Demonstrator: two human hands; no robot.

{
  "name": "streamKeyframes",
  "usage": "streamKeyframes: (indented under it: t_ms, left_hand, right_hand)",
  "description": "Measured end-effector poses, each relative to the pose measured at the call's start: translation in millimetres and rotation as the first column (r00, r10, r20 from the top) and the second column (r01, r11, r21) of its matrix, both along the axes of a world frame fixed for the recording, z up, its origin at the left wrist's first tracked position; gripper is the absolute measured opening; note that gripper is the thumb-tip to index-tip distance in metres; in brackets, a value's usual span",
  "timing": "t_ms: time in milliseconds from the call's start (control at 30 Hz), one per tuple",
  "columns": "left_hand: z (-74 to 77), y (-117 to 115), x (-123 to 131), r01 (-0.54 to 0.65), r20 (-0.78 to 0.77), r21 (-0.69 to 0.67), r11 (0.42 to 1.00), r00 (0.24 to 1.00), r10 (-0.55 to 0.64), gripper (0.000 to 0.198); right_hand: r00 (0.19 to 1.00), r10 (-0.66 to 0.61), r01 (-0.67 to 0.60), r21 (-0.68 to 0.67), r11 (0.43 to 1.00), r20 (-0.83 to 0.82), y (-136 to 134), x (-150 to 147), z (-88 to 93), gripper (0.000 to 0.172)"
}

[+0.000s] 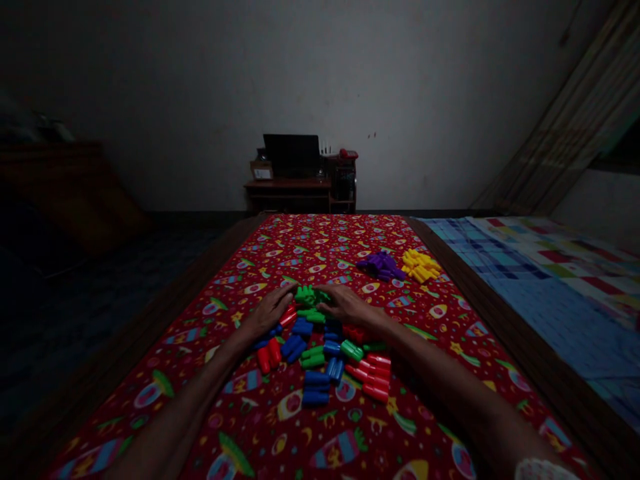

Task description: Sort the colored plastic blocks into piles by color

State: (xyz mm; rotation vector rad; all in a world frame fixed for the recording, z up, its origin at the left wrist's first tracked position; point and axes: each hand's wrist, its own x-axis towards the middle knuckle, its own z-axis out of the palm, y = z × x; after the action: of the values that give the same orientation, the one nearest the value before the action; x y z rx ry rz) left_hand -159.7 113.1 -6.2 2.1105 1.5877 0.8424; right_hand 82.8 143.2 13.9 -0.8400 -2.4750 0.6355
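My left hand (273,311) reaches to the left side of a small heap of green plastic building blocks (306,295), its fingers stretched and slightly curved. From the other side, my right hand (346,305) comes in with fingers extended against the green blocks. Whether its fingertips pinch one is hard to see in the dim light. Nearer me lie mixed loose blocks: blue ones (316,388), red ones (371,377) and a green one (352,350). A red block (289,315) rests beside my left fingers. My right forearm partly covers the blocks on the right.
A purple block pile (381,265) and a yellow block pile (421,265) sit side by side at the back right. All rest on a red patterned cloth (320,453). Beyond its far edge stands a desk (287,187) with a dark monitor (292,155). Checked bedding (540,300) lies right.
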Motion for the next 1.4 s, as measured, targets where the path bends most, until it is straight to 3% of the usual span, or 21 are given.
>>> streamKeyframes:
  t_ms: [167, 333, 433, 500, 633, 700, 800, 867, 933, 1000, 1100, 1167, 1233, 1400]
  left_hand:
    - [10.7, -7.0, 2.3, 0.121, -0.014, 0.019, 0.992, 0.993, -0.121, 0.055]
    - [9.8, -5.8, 0.2, 0.153, -0.030, 0.061, 0.986, 0.988, -0.152, 0.048]
    - [9.1, -3.3, -1.0, 0.204, -0.073, 0.097, 0.974, 0.978, -0.197, 0.048]
    - [9.2, -1.4, -0.1, 0.274, -0.147, 0.141, 0.951, 0.956, -0.254, 0.046]
    - [10.6, -0.5, 9.9, 0.366, -0.247, 0.185, 0.912, 0.916, -0.317, 0.037]
    - [12.4, -1.8, 17.0, 0.320, -0.230, 0.183, 0.930, 0.933, -0.276, 0.035]
    - [18.3, -4.9, 26.6, 0.156, -0.169, 0.191, 0.969, 0.978, -0.124, 0.034]
    - [24.5, -8.7, 33.7, 0.059, -0.124, 0.229, 0.972, 0.992, -0.031, 0.035]
    - [31.9, -15.7, 44.3, 0.047, -0.094, 0.263, 0.964, 0.995, -0.023, 0.037]
    - [38.9, -26.1, 58.9, 0.110, -0.084, 0.271, 0.956, 0.992, -0.090, 0.037]
    - [45.7, -42.3, 80.3, 0.228, -0.089, 0.237, 0.944, 0.973, -0.213, 0.034]
    - [45.8, -47.6, 86.3, 0.249, -0.099, 0.224, 0.942, 0.968, -0.232, 0.033]
    - [41.1, -46.4, 83.0, 0.218, -0.121, 0.226, 0.949, 0.973, -0.195, 0.035]
    - [16.8, -30.2, 58.7, 0.197, -0.218, 0.138, 0.971, 0.962, -0.164, 0.042]
  right_hand:
    - [0.977, -0.169, 0.174, 0.025, 0.984, -0.133, -2.3, 13.2, 16.9, 0.052]
    - [0.885, -0.446, 0.458, 0.080, 0.885, -0.138, -7.6, 88.3, 27.6, 0.045]
    - [0.809, -0.578, 0.587, 0.102, 0.803, -0.104, -22.5, 148.5, 18.2, 0.035]
    - [0.748, -0.659, 0.663, 0.113, 0.740, -0.080, -33.0, 182.8, 6.0, 0.036]
    - [0.647, -0.761, 0.756, 0.156, 0.636, -0.035, -43.9, 220.0, -15.9, 0.041]
    - [0.634, -0.771, 0.765, 0.196, 0.614, -0.059, -45.6, 220.9, -18.8, 0.041]
    - [0.656, -0.740, 0.749, 0.254, 0.612, -0.151, -49.8, 200.4, -10.8, 0.040]
    - [0.720, -0.669, 0.694, 0.229, 0.683, -0.186, -55.9, 172.9, -0.3, 0.035]
    - [0.821, -0.535, 0.566, 0.161, 0.808, -0.202, -64.7, 137.7, 10.8, 0.032]
    - [0.904, -0.350, 0.387, 0.124, 0.913, -0.245, -74.0, 101.1, 19.9, 0.035]
    - [0.953, -0.188, 0.218, 0.107, 0.970, -0.239, -82.3, 61.3, 27.3, 0.039]
    - [0.954, -0.194, 0.218, 0.083, 0.972, -0.227, -80.3, 54.4, 28.3, 0.035]
    - [0.928, -0.277, 0.303, 0.069, 0.951, -0.249, -72.2, 65.3, 27.8, 0.028]
    - [0.766, -0.594, 0.623, 0.055, 0.781, -0.246, -43.1, 139.9, 28.2, 0.025]
